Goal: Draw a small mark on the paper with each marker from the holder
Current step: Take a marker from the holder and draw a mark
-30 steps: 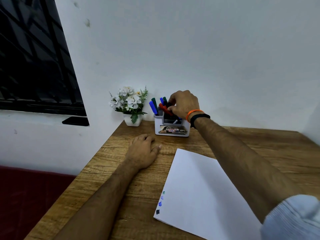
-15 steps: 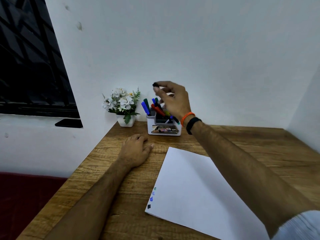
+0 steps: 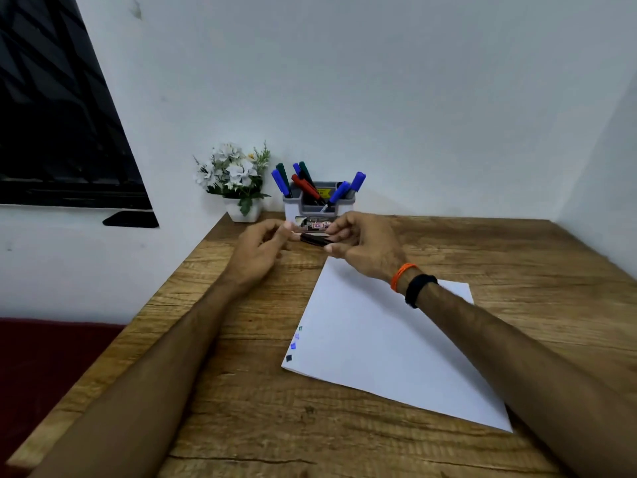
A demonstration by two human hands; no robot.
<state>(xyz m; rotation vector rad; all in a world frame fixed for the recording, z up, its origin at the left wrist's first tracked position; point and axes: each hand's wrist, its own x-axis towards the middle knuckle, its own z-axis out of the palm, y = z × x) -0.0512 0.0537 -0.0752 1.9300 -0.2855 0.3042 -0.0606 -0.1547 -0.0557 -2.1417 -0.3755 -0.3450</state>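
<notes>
A black marker (image 3: 314,239) lies level between my two hands, above the wooden table in front of the holder. My right hand (image 3: 362,246) grips its right end. My left hand (image 3: 263,250) pinches its left end with the fingertips. The white and grey holder (image 3: 319,205) stands at the back by the wall with several blue, green and red markers in it. The white paper (image 3: 386,343) lies on the table under my right forearm. Several small coloured marks (image 3: 294,343) run along its left edge.
A small white pot of white flowers (image 3: 238,182) stands left of the holder. The wooden table (image 3: 262,419) meets white walls at the back and right. A dark window fills the upper left. A dark red surface lies below the table's left edge.
My right hand lifted the black marker out of the holder and brought it down in front of it. My left hand rose from the table and took the marker's other end.
</notes>
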